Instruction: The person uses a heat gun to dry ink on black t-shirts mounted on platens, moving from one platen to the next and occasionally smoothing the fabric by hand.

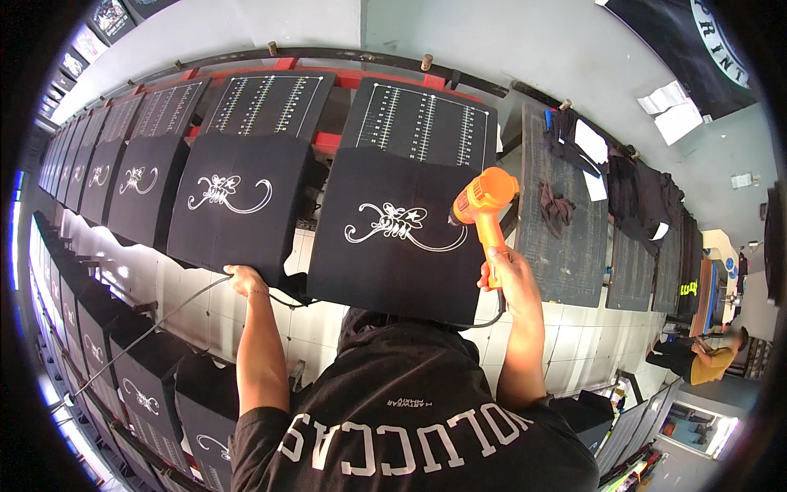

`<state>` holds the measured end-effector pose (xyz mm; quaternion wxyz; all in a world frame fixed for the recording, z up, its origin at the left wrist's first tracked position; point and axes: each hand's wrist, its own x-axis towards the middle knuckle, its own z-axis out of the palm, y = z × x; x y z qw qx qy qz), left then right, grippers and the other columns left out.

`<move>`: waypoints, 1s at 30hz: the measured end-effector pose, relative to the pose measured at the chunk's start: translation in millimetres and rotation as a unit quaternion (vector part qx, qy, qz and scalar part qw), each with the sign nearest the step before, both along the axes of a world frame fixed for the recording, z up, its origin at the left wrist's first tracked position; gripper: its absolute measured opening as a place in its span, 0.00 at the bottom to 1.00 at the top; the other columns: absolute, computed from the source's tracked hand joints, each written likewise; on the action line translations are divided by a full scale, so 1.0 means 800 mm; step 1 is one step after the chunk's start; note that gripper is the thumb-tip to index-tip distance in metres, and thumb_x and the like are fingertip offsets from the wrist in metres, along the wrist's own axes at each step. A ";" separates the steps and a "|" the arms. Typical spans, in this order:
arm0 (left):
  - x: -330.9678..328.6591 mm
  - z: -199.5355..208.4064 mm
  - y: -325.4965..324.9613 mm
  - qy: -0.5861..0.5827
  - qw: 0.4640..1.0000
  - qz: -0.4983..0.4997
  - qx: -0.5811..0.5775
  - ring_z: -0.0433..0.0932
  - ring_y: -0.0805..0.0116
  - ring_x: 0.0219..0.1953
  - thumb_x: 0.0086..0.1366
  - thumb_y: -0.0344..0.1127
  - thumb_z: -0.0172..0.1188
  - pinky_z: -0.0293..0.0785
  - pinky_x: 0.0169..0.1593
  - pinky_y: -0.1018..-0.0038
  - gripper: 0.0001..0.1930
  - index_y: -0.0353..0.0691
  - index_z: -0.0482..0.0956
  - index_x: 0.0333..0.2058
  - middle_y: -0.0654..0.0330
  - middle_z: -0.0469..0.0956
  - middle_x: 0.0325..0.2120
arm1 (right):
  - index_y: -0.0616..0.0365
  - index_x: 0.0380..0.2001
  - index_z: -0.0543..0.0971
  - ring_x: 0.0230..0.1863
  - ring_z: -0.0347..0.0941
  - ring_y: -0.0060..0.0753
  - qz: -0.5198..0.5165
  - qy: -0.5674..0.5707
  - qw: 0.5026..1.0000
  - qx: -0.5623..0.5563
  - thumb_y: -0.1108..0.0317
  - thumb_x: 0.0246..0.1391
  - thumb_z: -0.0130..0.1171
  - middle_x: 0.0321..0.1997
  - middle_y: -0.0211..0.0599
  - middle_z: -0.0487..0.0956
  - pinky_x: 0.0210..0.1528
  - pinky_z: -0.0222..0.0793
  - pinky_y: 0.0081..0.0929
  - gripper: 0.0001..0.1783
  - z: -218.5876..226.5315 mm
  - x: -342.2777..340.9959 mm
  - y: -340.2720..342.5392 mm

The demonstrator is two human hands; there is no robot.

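My right hand (pixel 516 285) grips the handle of an orange heat gun (pixel 487 198). Its nozzle points left across a black shirt (pixel 385 275) stretched over a printing board, close to the right end of a white curled-line print (pixel 395 223). A black cord runs down from the handle. My left hand (pixel 245 280) is closed on the grey power cord (pixel 168 312), just below the front edge of the neighbouring board, where another black shirt (pixel 221 238) carries the same white print. The cord trails off to the lower left.
Gridded boards (pixel 426 115) with shirts run leftward in a long row along a red frame rail (pixel 328 141). Dark bare boards (pixel 566 221) and piled dark cloth (pixel 635 197) stand right. Another row of shirts (pixel 143 389) lies lower left. A person in yellow (pixel 709 365) is far right.
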<state>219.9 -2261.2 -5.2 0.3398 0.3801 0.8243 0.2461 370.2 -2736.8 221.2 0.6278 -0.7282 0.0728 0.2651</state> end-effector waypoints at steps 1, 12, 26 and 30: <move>0.001 0.002 -0.002 -0.001 1.000 -0.001 -0.002 0.77 0.41 0.46 0.65 0.64 0.40 0.70 0.55 0.57 0.42 0.17 0.76 0.42 0.34 0.76 0.44 | 0.62 0.39 0.73 0.21 0.74 0.24 -0.001 0.006 1.000 0.001 0.55 0.61 0.55 0.23 0.31 0.75 0.23 0.69 0.20 0.18 -0.001 0.002 -0.001; -0.004 -0.005 0.005 -0.018 1.000 -0.007 -0.008 0.76 0.40 0.47 0.65 0.63 0.40 0.70 0.55 0.57 0.42 0.17 0.75 0.44 0.34 0.76 0.45 | 0.62 0.38 0.72 0.21 0.74 0.25 0.029 0.010 1.000 -0.005 0.55 0.61 0.55 0.23 0.32 0.75 0.24 0.70 0.21 0.18 0.014 -0.009 0.009; -0.007 -0.036 0.020 -0.008 0.999 -0.023 -0.028 0.76 0.43 0.49 0.64 0.65 0.38 0.72 0.54 0.56 0.42 0.21 0.75 0.47 0.37 0.76 0.47 | 0.63 0.39 0.71 0.21 0.73 0.22 0.021 0.008 0.999 -0.033 0.53 0.61 0.56 0.24 0.30 0.74 0.21 0.68 0.19 0.21 0.021 -0.021 -0.036; -0.023 -0.045 0.030 -0.029 0.999 -0.007 -0.040 0.76 0.43 0.49 0.63 0.65 0.39 0.72 0.55 0.57 0.43 0.21 0.75 0.47 0.40 0.76 0.48 | 0.61 0.40 0.73 0.22 0.74 0.22 0.101 0.045 0.994 -0.014 0.49 0.60 0.55 0.26 0.31 0.74 0.23 0.69 0.20 0.23 0.011 -0.051 -0.036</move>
